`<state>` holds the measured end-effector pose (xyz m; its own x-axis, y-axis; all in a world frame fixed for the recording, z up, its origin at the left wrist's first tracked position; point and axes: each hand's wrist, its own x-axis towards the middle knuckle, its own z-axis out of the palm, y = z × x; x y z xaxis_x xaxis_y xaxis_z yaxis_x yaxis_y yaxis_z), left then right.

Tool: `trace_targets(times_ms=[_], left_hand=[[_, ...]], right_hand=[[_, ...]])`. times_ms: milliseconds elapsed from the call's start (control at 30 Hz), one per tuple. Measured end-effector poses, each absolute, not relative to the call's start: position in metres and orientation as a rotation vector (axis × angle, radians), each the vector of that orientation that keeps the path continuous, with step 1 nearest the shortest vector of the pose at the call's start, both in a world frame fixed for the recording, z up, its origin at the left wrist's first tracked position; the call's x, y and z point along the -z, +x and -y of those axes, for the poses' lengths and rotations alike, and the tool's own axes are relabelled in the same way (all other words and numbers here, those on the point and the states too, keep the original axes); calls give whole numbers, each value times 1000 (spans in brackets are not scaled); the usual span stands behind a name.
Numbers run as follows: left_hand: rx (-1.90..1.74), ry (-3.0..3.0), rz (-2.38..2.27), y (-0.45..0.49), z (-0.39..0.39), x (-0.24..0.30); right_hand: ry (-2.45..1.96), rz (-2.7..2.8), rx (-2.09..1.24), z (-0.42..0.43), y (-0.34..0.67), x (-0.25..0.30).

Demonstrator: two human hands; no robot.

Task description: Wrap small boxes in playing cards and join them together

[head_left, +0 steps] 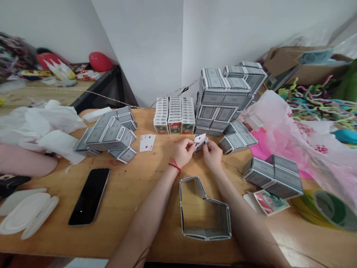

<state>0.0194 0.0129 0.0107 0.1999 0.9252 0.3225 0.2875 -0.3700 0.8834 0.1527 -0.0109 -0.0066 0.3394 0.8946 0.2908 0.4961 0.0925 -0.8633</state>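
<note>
My left hand (184,152) pinches a white playing card (199,141) with red diamonds, held tilted just above the table. Close beside it, my right hand (213,154) has its thumb and fingers closed at the edge of the cards there; whether it grips the same card or another one behind is hard to make out. Other playing cards (147,143) lie face up to the left. Between my forearms stands an open, L-shaped frame (205,236) made of patterned cards. Behind my hands are three rows of card boxes (174,111) and a tall stack of card-covered blocks (220,93).
More card-covered blocks (107,134) pile up at left, and others (275,175) sit at right by green-yellow tape (329,208). A black phone (89,196) lies left of my arms. Pink plastic (281,115) and a cardboard box (306,65) occupy the right.
</note>
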Motion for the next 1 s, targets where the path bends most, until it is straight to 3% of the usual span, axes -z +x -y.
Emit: trace_targets(times_ms=[200, 433, 700, 1000], left_hand=[[-1147, 1967, -1144, 27, -8, -11], [-1286, 2034, -1185, 24, -12, -9], [-1282, 2127, -1159, 26, -8, -9], [-1299, 2202, -1177, 20, -13, -9]], right_hand=[[-1758, 1263, -247, 16, 146, 0], [-1469, 1183, -531, 10, 145, 4], [-1534, 1138, -432, 13, 147, -1], [-1365, 1094, -695, 6, 147, 5]])
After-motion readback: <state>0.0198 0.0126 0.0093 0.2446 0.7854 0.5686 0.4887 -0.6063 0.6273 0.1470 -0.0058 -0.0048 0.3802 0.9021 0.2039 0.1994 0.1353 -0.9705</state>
